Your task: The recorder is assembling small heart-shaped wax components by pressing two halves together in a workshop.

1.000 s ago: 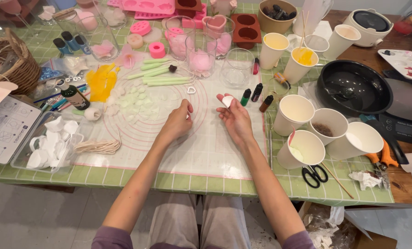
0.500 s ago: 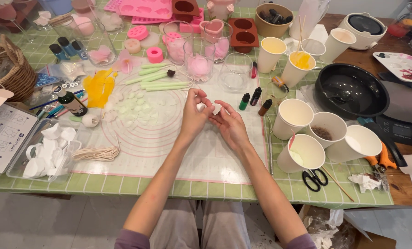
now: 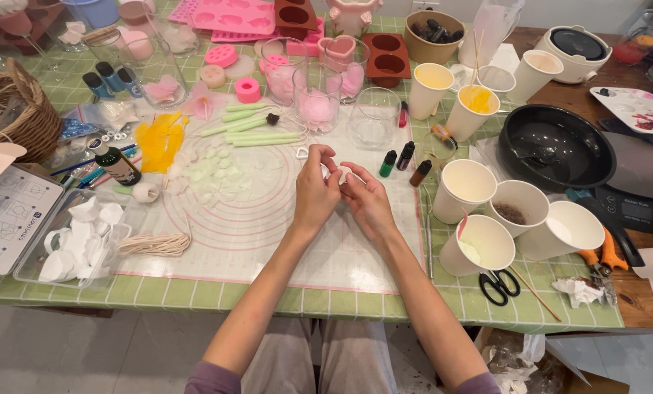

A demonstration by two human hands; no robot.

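Near edge: scissors (image 3: 499, 286) with black handles lie on the green checked cloth (image 3: 195, 295), right of centre; a bundle of pale wicks (image 3: 153, 244) lies at the left.
Left hand: the left hand (image 3: 316, 193) is over the silicone mat (image 3: 268, 219), fingers curled and pinched onto a small white piece (image 3: 337, 175).
Right hand: the right hand (image 3: 367, 198) meets the left, fingertips closed on the same white piece.
White piece: held between both hands just above the mat, near its upper middle; its exact shape cannot be told.
Right of hands: four paper cups (image 3: 512, 222) stand clustered; one holds dark grains, one a pale residue.
Left of hands: a clear tray of white wax shapes (image 3: 78, 237) sits at the table edge; pale green petals (image 3: 209, 171) lie scattered on the mat.
Mid table: three small dye bottles (image 3: 405, 162) stand just beyond the right hand; green wax sticks (image 3: 257, 128) lie beyond the petals.
Far right: a black pan (image 3: 556, 146) rests beside a scale (image 3: 636, 197).
Far edge: glass tumblers (image 3: 315, 91) with pink contents, pink moulds (image 3: 231, 14) and a wicker basket (image 3: 9, 109) at far left.
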